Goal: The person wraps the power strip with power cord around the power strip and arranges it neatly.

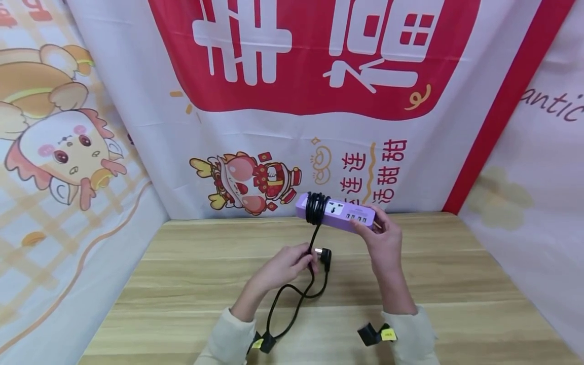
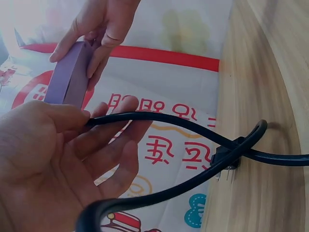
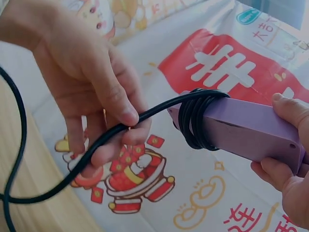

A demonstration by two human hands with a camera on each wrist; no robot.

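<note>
A purple power strip [image 1: 344,214] is held up above the table's far edge. My right hand [image 1: 385,241] grips its right end, thumb on one side and fingers on the other. Several turns of black cord [image 3: 195,123] are wound round the strip's other end. From there the cord runs down to my left hand [image 1: 285,266], which pinches it between thumb and forefinger, the other fingers loosely bent. Beyond that pinch the loose cord loops over the table. Its black plug [image 1: 325,257], prongs showing, lies just right of the left hand.
A light wood-grain table [image 1: 182,284] spans the front. Behind it hangs a white cloth with a red printed panel [image 1: 310,96], and patterned cloths cover both sides. Black straps with yellow tags [image 1: 388,334] sit at the wrists.
</note>
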